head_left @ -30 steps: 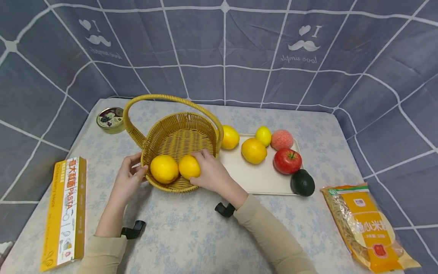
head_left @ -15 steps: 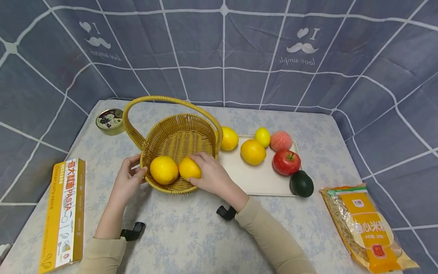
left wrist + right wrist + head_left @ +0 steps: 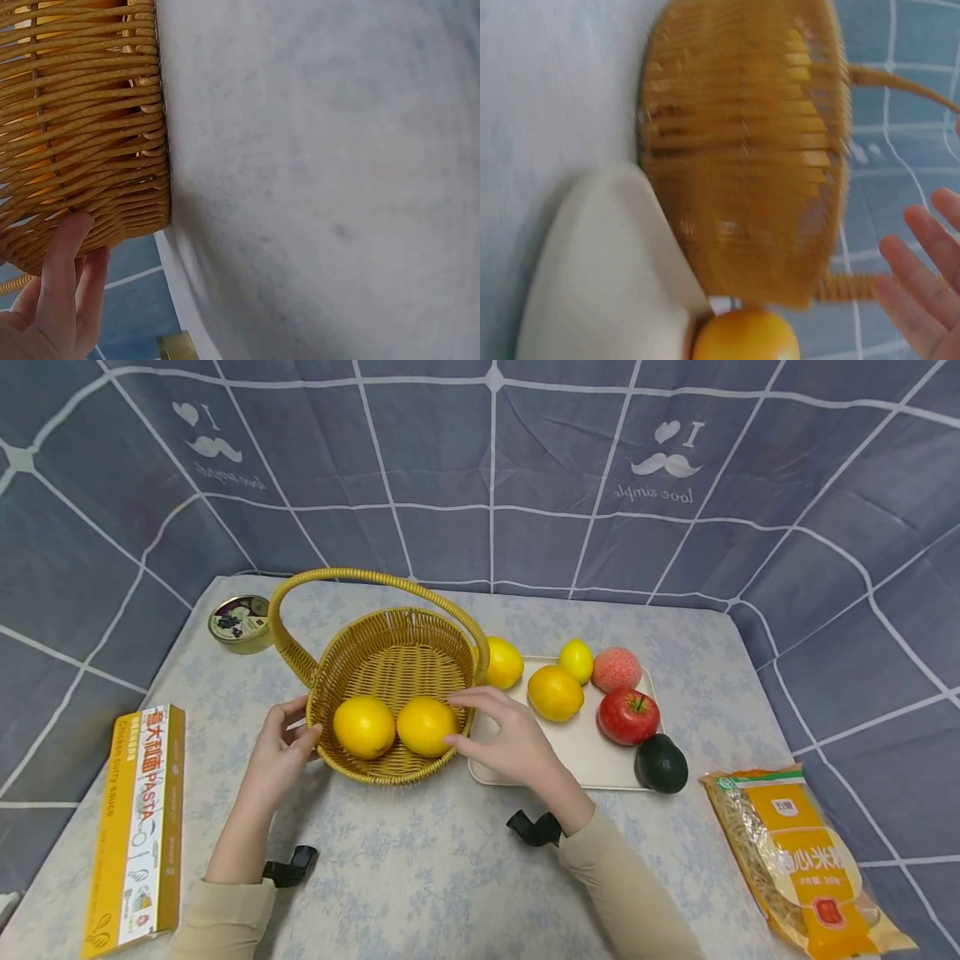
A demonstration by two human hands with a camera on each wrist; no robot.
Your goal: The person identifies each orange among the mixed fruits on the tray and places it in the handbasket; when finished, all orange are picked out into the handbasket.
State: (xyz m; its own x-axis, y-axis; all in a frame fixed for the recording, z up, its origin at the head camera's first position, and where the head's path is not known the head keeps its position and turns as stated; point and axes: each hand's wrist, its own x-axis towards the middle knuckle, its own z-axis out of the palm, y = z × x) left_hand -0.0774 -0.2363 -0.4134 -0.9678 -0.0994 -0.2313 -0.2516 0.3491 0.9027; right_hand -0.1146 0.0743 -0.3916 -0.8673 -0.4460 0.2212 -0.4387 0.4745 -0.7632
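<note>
A wicker basket (image 3: 408,664) with a tall arched handle stands on the table, tipped a little toward me. My left hand (image 3: 281,747) holds its left side, the thumb near the rim; in the left wrist view the fingers (image 3: 67,262) lie against the woven wall. Two yellow lemons, a left lemon (image 3: 363,727) and a right lemon (image 3: 427,727), rest side by side in the near part of the basket. My right hand (image 3: 513,739) is just right of the basket rim, over the tray edge, fingers apart and holding nothing.
Right of the basket, a cream tray (image 3: 547,760) bears a lemon (image 3: 556,692), a small yellow-green lemon (image 3: 576,660), a pink fruit (image 3: 617,669), a red apple (image 3: 628,716) and an avocado (image 3: 661,763). Around lie a pasta box (image 3: 135,827), a tin (image 3: 240,623) and a bag (image 3: 810,860).
My right hand has let go of the right lemon and moved right, out of the basket. Both lemons in the basket have shifted slightly. The left hand stays on the basket.
</note>
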